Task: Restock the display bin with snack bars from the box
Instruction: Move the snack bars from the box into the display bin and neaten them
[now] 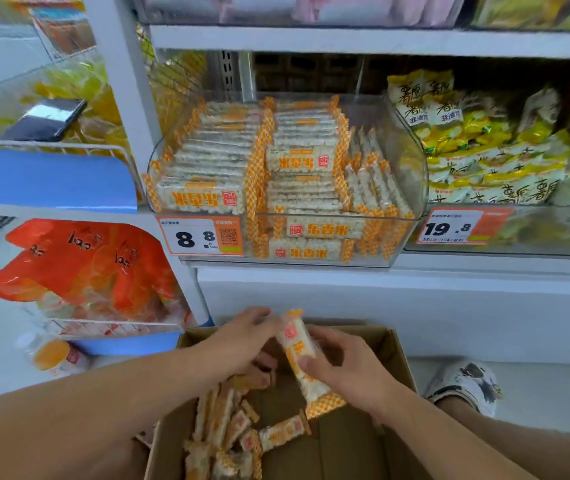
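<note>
Over the open brown cardboard box [394, 344], where loose bars lie at its near left, the right hand [349, 370] grips an orange-and-white wrapped snack bar [299, 355] while the left hand [242, 337] pinches its far end, below the clear plastic display bin [411, 188] on the far shelf.

1. You have one view only, from the wide-angle camera on your head, so no second view shares any part of the scene.
2. It faces forward and down, over your forearms, toward the shelf unit [346, 39] ahead.
3. The cardboard box [391, 344] sits close below the lens at the bottom of the frame; the clear bin [411, 188] lies farther off, at mid-height.
4. The wide lens bends straight edges near the frame's borders.
</note>
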